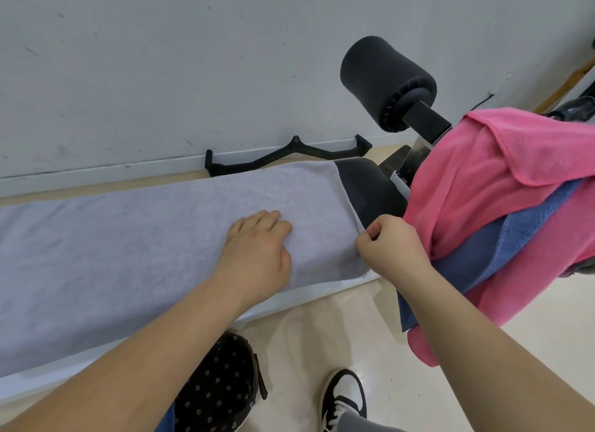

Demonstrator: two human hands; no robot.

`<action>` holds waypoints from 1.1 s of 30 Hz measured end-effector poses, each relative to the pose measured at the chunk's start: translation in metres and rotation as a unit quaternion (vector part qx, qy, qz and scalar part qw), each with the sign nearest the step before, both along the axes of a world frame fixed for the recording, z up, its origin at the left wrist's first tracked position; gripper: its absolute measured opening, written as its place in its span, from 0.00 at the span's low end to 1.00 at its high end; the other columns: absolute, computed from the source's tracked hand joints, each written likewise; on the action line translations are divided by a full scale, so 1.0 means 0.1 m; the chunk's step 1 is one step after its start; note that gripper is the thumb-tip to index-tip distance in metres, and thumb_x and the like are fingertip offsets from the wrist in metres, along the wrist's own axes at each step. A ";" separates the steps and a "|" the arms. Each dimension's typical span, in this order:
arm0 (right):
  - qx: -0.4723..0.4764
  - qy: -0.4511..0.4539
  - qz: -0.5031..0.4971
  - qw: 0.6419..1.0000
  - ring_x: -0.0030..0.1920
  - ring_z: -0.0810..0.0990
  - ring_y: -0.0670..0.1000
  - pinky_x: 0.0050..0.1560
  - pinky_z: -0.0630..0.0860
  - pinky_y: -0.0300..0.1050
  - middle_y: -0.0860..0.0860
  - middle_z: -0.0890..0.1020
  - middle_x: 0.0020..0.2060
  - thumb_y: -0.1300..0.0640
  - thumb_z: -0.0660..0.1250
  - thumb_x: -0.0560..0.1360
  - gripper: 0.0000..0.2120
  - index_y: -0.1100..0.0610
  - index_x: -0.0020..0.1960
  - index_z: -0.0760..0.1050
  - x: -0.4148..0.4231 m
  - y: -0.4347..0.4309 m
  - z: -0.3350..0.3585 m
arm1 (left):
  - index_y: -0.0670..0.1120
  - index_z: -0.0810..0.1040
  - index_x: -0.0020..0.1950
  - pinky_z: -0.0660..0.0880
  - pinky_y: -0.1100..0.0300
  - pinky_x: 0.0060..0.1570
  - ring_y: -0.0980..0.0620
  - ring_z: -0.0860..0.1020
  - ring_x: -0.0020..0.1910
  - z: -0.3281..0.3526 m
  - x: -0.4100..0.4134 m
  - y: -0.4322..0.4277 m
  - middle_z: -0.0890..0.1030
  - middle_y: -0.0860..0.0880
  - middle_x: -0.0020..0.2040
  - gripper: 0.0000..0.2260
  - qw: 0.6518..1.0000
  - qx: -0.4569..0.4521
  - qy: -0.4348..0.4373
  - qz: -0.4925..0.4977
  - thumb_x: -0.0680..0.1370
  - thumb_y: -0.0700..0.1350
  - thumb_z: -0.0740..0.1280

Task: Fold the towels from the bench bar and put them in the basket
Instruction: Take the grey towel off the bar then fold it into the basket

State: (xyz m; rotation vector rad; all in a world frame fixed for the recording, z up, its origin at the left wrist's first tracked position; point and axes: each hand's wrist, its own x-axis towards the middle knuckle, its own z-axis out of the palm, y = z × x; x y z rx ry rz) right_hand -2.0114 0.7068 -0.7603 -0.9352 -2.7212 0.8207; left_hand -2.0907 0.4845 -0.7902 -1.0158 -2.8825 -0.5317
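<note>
**Fingers [381,227] pinch the grey towel's end corner; the other hand pins the cloth flat**

Head view. The right hand [389,248] is curled tight, thumb and forefinger nipping the near corner of the grey towel [128,238] where its short edge crosses the bench [363,186]. The left hand [257,251] lies just beside it on top of the cloth. Its fingers are only slightly bent and grip nothing; they press down.

The towel runs lengthwise along the bench pad, so its long axis goes away to the left of both hands, and the pinched corner is its right-hand end. The right hand is the nearer one to that edge. My judgement is that a fold would carry this end leftward over the pressing hand, along the towel's length.

The pad gives a long, narrow, flat support, and the towel's near hem hangs a little over its edge. Right of the hands, a pink towel [483,190] and a blue towel [521,225] hang bunched over the bench bar, touching the right wrist, below a black foam roller [383,80]. A cable handle [289,156] lies on the floor against the wall [161,61]. No basket shows. A dark patterned bag [219,383] sits at the person's feet, beside a shoe [343,396].
</note>
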 end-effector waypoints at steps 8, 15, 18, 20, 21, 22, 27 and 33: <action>-0.106 0.159 0.035 0.981 0.32 0.76 0.48 0.34 0.79 0.50 0.52 0.78 0.32 0.56 0.65 0.81 0.04 0.56 0.48 0.75 0.02 -0.13 0.28 | 0.46 0.83 0.62 0.70 0.47 0.71 0.45 0.76 0.69 0.01 0.00 0.00 0.80 0.46 0.69 0.18 0.994 0.105 -0.030 0.009 0.76 0.42 0.60; -0.247 0.098 0.227 0.937 0.27 0.71 0.49 0.32 0.74 0.43 0.54 0.74 0.25 0.55 0.67 0.81 0.07 0.57 0.47 0.77 -0.09 -1.03 0.51 | 0.42 0.84 0.44 0.83 0.53 0.37 0.45 0.85 0.36 0.69 -0.01 -0.02 0.87 0.43 0.40 0.20 0.782 0.386 -0.446 0.204 0.79 0.59 0.68; -0.295 0.010 0.306 0.905 0.28 0.73 0.49 0.33 0.75 0.43 0.52 0.76 0.26 0.58 0.68 0.81 0.08 0.61 0.45 0.77 -0.15 -1.17 0.54 | 0.44 0.78 0.34 0.72 0.58 0.35 0.45 0.77 0.33 0.67 -0.09 -0.21 0.80 0.45 0.32 0.11 0.784 0.375 -0.434 0.237 0.74 0.47 0.70; -0.300 -0.009 0.265 0.916 0.30 0.77 0.51 0.31 0.77 0.43 0.54 0.81 0.29 0.55 0.69 0.80 0.12 0.64 0.45 0.79 -0.24 -1.16 0.56 | 0.46 0.74 0.33 0.68 0.58 0.34 0.48 0.73 0.33 0.64 -0.17 -0.34 0.74 0.45 0.32 0.09 0.794 0.367 -0.411 0.257 0.73 0.40 0.68; -0.291 0.000 0.213 0.933 0.30 0.78 0.51 0.31 0.78 0.43 0.54 0.82 0.30 0.53 0.69 0.80 0.14 0.64 0.45 0.80 -0.31 -1.14 0.57 | 0.46 0.76 0.36 0.69 0.59 0.34 0.48 0.74 0.34 0.62 -0.20 -0.39 0.76 0.44 0.34 0.08 0.793 0.365 -0.410 0.263 0.75 0.40 0.67; -0.292 0.010 0.154 0.944 0.30 0.78 0.52 0.31 0.79 0.43 0.54 0.83 0.31 0.51 0.67 0.81 0.15 0.63 0.46 0.81 -0.38 -1.12 0.56 | 0.44 0.78 0.39 0.71 0.59 0.35 0.47 0.76 0.35 0.61 -0.23 -0.44 0.79 0.44 0.36 0.07 0.791 0.363 -0.415 0.264 0.77 0.41 0.66; -0.368 -0.028 0.008 0.930 0.27 0.80 0.54 0.30 0.80 0.44 0.60 0.85 0.34 0.42 0.65 0.81 0.23 0.63 0.52 0.80 -0.65 -1.25 0.39 | 0.43 0.80 0.46 0.75 0.56 0.40 0.49 0.79 0.39 0.56 -0.22 -0.67 0.83 0.43 0.41 0.10 0.840 0.331 -0.374 0.214 0.82 0.48 0.66; -0.431 0.002 -0.041 0.901 0.24 0.81 0.51 0.26 0.77 0.40 0.57 0.84 0.34 0.51 0.73 0.78 0.16 0.65 0.51 0.79 -1.08 -1.56 0.30 | 0.49 0.82 0.47 0.77 0.65 0.35 0.57 0.82 0.39 0.57 -0.15 -0.96 0.85 0.51 0.42 0.05 0.871 0.310 -0.354 0.142 0.78 0.49 0.73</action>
